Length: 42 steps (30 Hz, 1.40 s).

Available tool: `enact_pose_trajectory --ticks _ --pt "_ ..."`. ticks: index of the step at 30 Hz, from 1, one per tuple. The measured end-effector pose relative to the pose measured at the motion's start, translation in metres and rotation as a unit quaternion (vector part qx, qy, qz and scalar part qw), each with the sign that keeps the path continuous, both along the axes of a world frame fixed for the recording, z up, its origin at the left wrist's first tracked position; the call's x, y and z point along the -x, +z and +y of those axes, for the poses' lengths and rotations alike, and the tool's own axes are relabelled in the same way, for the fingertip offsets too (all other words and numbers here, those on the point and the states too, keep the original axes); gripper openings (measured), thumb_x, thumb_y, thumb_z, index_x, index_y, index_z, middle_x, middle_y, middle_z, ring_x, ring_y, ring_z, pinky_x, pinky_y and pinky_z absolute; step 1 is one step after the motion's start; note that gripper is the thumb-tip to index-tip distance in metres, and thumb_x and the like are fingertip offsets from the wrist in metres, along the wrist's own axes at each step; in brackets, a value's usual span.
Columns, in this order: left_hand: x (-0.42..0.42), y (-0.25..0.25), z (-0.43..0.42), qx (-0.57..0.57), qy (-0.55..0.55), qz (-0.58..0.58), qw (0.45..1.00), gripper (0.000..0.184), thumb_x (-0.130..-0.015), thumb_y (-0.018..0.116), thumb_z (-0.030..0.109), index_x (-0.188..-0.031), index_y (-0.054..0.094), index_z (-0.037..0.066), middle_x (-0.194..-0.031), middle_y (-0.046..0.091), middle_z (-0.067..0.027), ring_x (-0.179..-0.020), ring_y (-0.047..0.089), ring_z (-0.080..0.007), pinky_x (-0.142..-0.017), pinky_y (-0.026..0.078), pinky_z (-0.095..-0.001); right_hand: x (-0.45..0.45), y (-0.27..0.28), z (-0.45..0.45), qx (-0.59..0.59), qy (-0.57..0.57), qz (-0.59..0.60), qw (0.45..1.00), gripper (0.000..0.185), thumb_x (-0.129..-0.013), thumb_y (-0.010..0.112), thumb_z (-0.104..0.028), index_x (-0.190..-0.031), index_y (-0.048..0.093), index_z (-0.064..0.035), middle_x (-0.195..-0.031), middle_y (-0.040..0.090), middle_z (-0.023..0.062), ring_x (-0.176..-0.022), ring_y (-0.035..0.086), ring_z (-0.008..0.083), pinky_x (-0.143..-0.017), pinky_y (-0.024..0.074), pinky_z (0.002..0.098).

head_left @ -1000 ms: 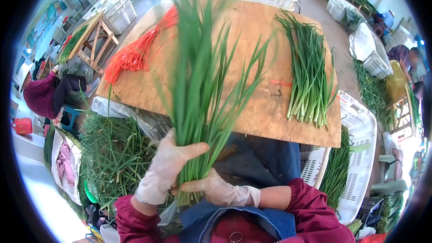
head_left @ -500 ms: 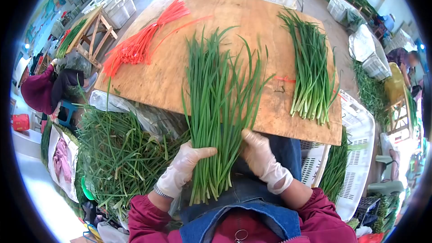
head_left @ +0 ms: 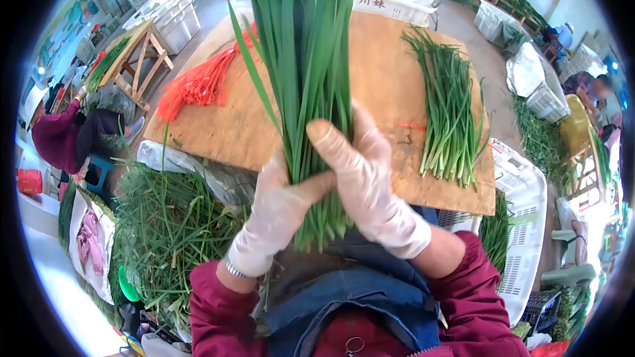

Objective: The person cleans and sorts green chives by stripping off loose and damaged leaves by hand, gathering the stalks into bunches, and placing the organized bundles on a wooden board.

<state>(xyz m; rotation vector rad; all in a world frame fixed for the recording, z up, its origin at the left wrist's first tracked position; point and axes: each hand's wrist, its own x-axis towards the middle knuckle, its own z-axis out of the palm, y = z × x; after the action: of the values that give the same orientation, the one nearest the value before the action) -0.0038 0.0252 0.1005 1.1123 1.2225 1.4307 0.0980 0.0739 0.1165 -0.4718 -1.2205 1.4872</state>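
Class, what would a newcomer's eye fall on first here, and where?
First, the long green leafy bundle at upper centre, gripped in the white-gloved left hand, the likewise gloved right hand against it. Then the bright red strips heaped on the left of the brown wooden tabletop, and the pale-stemmed green bunch lying on its right.
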Motion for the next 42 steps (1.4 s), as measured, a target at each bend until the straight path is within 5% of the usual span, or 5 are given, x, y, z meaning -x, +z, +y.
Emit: enact_pose_trajectory --ticks 8,25,32,38,42 --pt "-0.006 0.022 0.087 -0.174 -0.058 -0.035 0.982 0.053 -0.075 0.071 0.006 -0.122 0.046 0.003 -0.103 0.060 -0.0033 -0.094 0.055 -0.0111 -0.081 0.046 -0.0254 -0.017 0.042 0.062 -0.161 -0.028 -0.004 0.987 0.041 -0.088 0.060 -0.021 -0.118 0.046 0.0026 -0.104 0.058 0.0059 -0.092 0.052 0.0107 -0.082 0.0426 0.0240" --pt "-0.008 -0.030 0.110 -0.113 -0.067 -0.063 0.989 0.044 -0.079 0.064 -0.002 -0.120 0.049 0.005 -0.108 0.059 -0.0027 -0.097 0.054 -0.0112 -0.085 0.044 -0.0263 -0.022 -0.032 0.091 -0.123 -0.045 -0.062 0.989 0.052 -0.085 0.063 -0.019 -0.125 0.038 0.0031 -0.105 0.056 0.0075 -0.094 0.052 0.0143 -0.084 0.0421 0.0267" --pt "-0.047 0.013 0.120 -0.191 -0.102 0.013 0.976 0.034 -0.083 0.055 0.000 -0.116 0.049 0.000 -0.104 0.058 -0.0090 -0.096 0.055 -0.0184 -0.085 0.043 -0.0293 -0.054 0.001 0.098 -0.251 -0.233 -0.120 0.932 0.038 -0.087 0.059 -0.017 -0.116 0.047 0.0042 -0.094 0.061 0.0142 -0.086 0.057 0.0167 -0.075 0.0452 0.0292" --pt "-0.117 0.046 0.176 -0.298 -0.186 0.168 0.921 0.027 -0.082 0.055 0.013 -0.103 0.055 -0.005 -0.091 0.058 -0.0187 -0.086 0.056 -0.0304 -0.078 0.044 -0.0341 -0.136 0.065 0.117 -0.042 -0.259 -0.221 0.939 0.031 -0.084 0.061 -0.022 -0.094 0.060 0.0076 -0.078 0.064 0.0127 -0.066 0.058 0.0158 -0.058 0.0465 0.0282" --pt "-0.176 0.009 0.219 -0.138 -0.223 0.047 0.964 0.039 -0.080 0.059 0.027 -0.105 0.057 -0.004 -0.102 0.056 -0.0241 -0.096 0.055 -0.0344 -0.082 0.044 -0.0359 -0.202 0.019 0.181 0.065 -0.271 -0.242 0.930 0.032 -0.083 0.062 -0.025 -0.089 0.063 0.0063 -0.072 0.063 0.0128 -0.059 0.057 0.0181 -0.054 0.0455 0.0329"
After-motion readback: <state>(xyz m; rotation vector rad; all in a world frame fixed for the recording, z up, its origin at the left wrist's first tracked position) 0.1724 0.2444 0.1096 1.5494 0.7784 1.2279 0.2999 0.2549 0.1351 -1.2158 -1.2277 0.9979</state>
